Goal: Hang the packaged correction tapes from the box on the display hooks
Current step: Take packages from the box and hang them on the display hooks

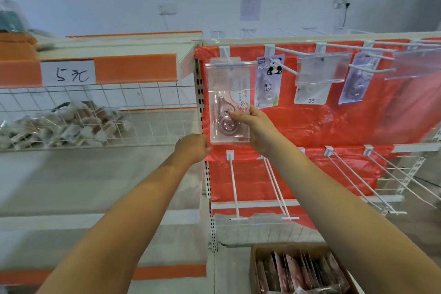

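Both arms reach up to the red board (pixel 334 122) with the white hooks. The right hand (pixel 254 126) holds a pack (pixel 229 117) of correction tape. The thumb lies on the front of the pack and the fingers curl round its right edge. The pack stands upright, right at the left end of the top row. Its top part is behind a clear tag (pixel 230 76) that hangs on the first hook (pixel 225 53). I cannot tell if the pack is on the hook or only held up to it.

The left hand (pixel 193 148) is just below and to the left of the pack, at its bottom left corner. Its fingers are curled and the tips are at the corner. I cannot tell if they pinch the pack or only touch it.

To the right of the pack hangs a panda pack (pixel 268 81). Further right hang two more packs behind clear tags.

The box (pixel 300 270) sits low down on the right, under the right arm. More packs stand in it, side by side.

On the left is a wire basket (pixel 95 112) with small bagged things in it. Above it is a white sign (pixel 68 74) with "5" and a mark written by hand.
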`<state>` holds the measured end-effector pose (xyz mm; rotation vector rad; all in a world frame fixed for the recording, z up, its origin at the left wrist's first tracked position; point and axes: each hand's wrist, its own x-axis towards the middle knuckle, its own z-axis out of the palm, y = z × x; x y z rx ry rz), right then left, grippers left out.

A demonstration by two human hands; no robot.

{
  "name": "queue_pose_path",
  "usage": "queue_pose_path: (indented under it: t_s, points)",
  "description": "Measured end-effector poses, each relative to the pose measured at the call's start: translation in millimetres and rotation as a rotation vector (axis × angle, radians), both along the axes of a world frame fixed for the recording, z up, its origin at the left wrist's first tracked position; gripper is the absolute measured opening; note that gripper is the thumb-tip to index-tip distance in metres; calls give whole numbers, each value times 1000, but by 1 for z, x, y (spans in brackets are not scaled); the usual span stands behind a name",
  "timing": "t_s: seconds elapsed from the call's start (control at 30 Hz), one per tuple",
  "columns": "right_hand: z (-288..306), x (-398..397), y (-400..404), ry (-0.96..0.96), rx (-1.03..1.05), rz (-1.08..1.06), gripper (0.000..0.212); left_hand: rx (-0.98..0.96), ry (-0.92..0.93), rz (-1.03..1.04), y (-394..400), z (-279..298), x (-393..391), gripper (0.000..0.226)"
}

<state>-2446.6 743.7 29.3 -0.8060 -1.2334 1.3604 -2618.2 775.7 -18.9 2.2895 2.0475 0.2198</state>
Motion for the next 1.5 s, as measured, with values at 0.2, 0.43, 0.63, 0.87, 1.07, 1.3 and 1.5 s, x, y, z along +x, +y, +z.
queue_pose_path:
  t_s: [0.2,0.43,0.63,0.87,1.07,1.3,1.5]
  points:
    - [5,2,45,-165,15,-137,19,-40,-28,3,15,-12,-11,27]
    - [14,-2,81,-230,-12,-257,33,-64,-38,-15,28,-26,-15,25]
    - [9,-11,104,-205,-19,-299,29,-66,-44,-49,41,-40,-19,22]
    - [-20,-5,94,-376,13,-352,28,-66,13,-102,54,-47,-16,24]
    - [-68,44,77,-902,-16,-507,40,-86,60,-129,53,-41,5,25]
    - [-70,125,28,-1329,-74,-454,32,-61,107,-271,39,-25,67,29]
    - [-61,189,-13,-1507,-63,-430,35,-19,89,-332,9,-16,137,30]
